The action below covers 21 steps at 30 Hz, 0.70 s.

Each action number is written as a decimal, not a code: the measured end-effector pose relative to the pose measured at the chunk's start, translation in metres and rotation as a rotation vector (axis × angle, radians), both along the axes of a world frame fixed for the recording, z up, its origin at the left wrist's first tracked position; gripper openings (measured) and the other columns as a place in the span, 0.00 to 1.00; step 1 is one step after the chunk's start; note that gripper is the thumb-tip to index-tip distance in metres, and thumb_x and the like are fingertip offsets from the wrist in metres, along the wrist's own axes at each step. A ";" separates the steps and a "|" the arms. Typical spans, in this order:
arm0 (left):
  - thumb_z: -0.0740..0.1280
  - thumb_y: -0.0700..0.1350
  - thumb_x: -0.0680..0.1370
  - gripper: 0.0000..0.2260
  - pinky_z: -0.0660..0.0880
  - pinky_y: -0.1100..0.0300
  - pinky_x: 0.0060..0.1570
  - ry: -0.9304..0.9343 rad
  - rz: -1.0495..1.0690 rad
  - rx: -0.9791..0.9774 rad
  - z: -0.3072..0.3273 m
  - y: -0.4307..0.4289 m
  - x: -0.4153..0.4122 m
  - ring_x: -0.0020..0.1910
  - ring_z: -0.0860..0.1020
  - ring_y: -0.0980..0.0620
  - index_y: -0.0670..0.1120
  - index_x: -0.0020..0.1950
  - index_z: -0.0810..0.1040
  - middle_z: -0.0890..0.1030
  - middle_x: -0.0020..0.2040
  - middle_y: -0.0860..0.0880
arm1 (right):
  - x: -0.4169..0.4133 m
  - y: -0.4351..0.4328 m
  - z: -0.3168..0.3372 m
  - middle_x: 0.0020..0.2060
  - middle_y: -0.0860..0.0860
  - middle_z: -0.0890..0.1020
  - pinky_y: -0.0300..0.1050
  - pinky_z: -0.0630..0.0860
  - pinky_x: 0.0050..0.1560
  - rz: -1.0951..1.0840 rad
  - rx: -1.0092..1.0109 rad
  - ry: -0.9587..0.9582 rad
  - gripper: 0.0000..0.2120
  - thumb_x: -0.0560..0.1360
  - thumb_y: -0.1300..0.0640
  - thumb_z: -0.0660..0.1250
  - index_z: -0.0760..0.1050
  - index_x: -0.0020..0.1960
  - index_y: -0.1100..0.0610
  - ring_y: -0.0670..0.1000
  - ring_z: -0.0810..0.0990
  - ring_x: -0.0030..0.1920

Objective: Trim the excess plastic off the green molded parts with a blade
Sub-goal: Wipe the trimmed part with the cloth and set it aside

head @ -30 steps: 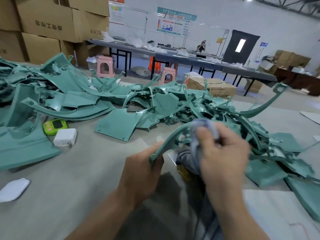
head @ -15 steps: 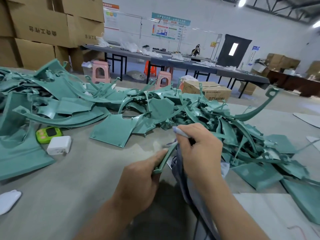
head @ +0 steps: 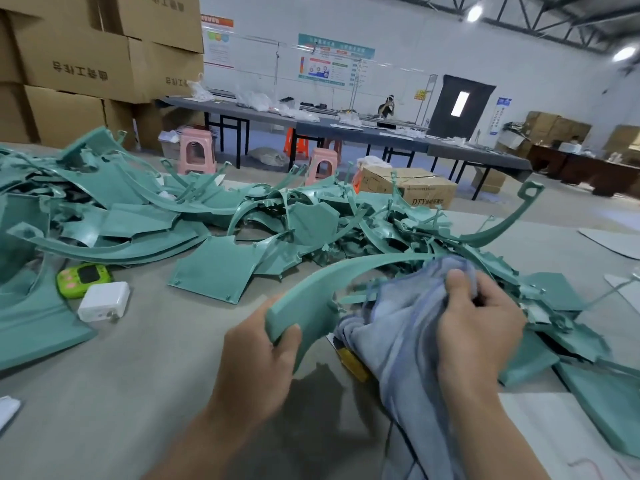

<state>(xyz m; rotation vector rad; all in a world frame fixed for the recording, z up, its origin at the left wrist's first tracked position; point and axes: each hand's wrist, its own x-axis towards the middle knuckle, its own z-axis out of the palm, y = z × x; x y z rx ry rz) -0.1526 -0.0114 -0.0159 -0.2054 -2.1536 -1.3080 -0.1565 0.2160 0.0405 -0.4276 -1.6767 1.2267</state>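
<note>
The left hand [head: 256, 362] grips the near end of a long curved green molded plastic part [head: 332, 282], just in front of the green parts pile [head: 277, 223]. The right hand [head: 478, 327] clutches a bluish-grey cloth [head: 398, 327] against that part.

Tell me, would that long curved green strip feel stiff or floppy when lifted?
Probably fairly stiff: the curved green strip holds a smooth arc from the left hand gripping its end. Likely light, being thin. The blue cloth bunched in the right hand hangs limp.
</note>
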 end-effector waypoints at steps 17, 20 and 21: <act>0.58 0.56 0.81 0.23 0.66 0.67 0.26 -0.062 -0.076 0.394 -0.002 0.007 0.004 0.25 0.69 0.60 0.46 0.28 0.72 0.74 0.25 0.56 | 0.025 -0.108 -0.032 0.67 0.39 0.79 0.38 0.57 0.76 0.640 0.667 -0.255 0.15 0.83 0.55 0.63 0.79 0.68 0.48 0.22 0.58 0.66; 0.59 0.56 0.85 0.26 0.76 0.54 0.33 -0.163 -0.132 0.532 -0.003 0.006 0.000 0.30 0.77 0.51 0.42 0.33 0.78 0.80 0.29 0.44 | 0.039 -0.114 -0.034 0.61 0.39 0.81 0.29 0.61 0.68 0.719 0.709 -0.155 0.12 0.83 0.53 0.64 0.82 0.62 0.48 0.20 0.63 0.61; 0.59 0.56 0.84 0.26 0.78 0.51 0.34 -0.172 -0.145 0.583 -0.003 0.004 -0.001 0.32 0.79 0.48 0.39 0.35 0.78 0.80 0.31 0.39 | 0.043 -0.116 -0.036 0.61 0.40 0.81 0.25 0.61 0.67 0.721 0.728 -0.124 0.11 0.82 0.53 0.64 0.83 0.61 0.49 0.18 0.62 0.61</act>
